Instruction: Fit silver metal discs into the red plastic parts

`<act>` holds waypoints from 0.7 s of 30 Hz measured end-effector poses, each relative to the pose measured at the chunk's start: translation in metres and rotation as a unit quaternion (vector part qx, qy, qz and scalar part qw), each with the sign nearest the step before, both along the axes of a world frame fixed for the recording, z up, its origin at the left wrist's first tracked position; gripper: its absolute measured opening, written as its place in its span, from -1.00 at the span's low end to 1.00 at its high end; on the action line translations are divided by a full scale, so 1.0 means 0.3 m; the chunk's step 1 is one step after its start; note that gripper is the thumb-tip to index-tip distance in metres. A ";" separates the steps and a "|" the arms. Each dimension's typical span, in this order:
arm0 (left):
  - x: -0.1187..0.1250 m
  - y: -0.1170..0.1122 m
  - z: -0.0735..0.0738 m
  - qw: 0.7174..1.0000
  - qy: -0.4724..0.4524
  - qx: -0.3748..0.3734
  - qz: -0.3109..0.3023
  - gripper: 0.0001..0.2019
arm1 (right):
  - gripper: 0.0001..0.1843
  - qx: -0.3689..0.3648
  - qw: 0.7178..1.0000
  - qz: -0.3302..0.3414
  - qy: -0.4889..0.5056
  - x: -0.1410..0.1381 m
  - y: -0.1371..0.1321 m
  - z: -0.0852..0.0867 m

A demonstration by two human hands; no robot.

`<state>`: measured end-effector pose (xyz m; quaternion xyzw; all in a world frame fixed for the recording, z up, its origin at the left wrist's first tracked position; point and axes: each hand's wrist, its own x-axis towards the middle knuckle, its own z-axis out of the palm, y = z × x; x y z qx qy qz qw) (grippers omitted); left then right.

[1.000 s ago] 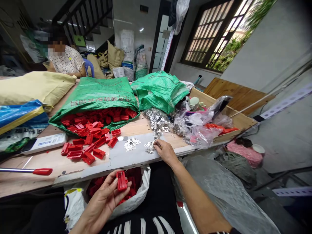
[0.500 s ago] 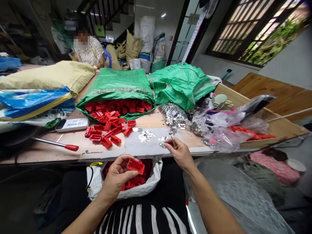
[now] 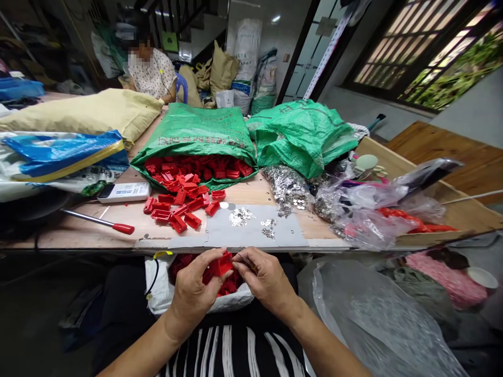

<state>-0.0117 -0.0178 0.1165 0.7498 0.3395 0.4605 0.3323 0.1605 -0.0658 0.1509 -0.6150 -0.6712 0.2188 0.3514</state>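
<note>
My left hand (image 3: pixel 196 280) grips a small red plastic box-shaped part (image 3: pixel 222 264) between thumb and fingers, above the open white sack (image 3: pixel 239 299) in my lap. Close against the part's right side, my right hand (image 3: pixel 265 275) is closed around a slim tool, mostly hidden by the fingers; its kind cannot be made out. Whether the fingertips also pinch a small metal piece is too small to tell. More red parts fill the sack. On a grey sheet (image 3: pixel 220 230) at the table edge lie a pile of shiny metal pieces (image 3: pixel 241 217) and a smaller pile (image 3: pixel 269 229).
Loose red parts (image 3: pixel 178 222) spill from a green woven bag (image 3: pixel 204 128). A red-handled lever (image 3: pixel 122 228) juts in at left, near a white box (image 3: pixel 124 192). Clear plastic bags (image 3: pixel 377 196) crowd the right. Across the table sits a person (image 3: pixel 152 73).
My right hand has moved from the small metal pile down and left to the red part, bringing the tool along. The left hand keeps hold of the part, now turned differently.
</note>
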 end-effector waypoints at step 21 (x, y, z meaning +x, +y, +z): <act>-0.008 -0.036 0.007 0.992 -0.068 -0.108 0.004 -0.63 | -0.84 -0.093 0.973 0.004 0.212 0.013 -0.010 -0.048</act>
